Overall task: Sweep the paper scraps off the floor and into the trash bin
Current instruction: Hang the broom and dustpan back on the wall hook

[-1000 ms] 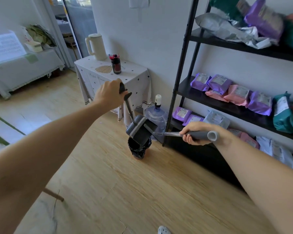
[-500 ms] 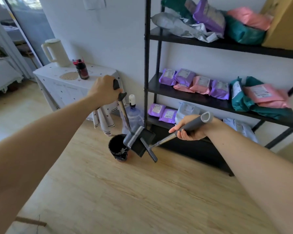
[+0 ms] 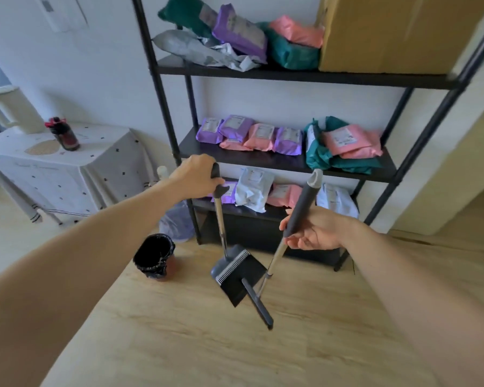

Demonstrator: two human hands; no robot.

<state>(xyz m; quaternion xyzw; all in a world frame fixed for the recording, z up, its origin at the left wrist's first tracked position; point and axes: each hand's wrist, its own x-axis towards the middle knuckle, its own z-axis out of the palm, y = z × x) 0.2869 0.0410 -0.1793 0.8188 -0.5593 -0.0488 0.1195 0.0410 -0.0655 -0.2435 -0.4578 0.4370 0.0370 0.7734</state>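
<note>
My left hand grips the top of a long-handled dark grey dustpan, which hangs tilted just above the wooden floor. My right hand holds the grey grip of a broom loosely, palm up, fingers partly apart; its narrow dark head sits right beside the pan's lip. The trash bin, small and lined with a black bag, stands on the floor to the left of the dustpan, apart from it. No paper scraps show on the floor.
A black metal shelf rack filled with coloured parcels stands right behind the tools. A large water bottle sits by its left leg. A cloth-covered side table with a kettle and a bottle stands at left. Wooden floor fills the foreground.
The dustpan has swung away from above the bin to its right and lower. The broom has turned from lying level to nearly upright. The view has shifted right toward the rack.
</note>
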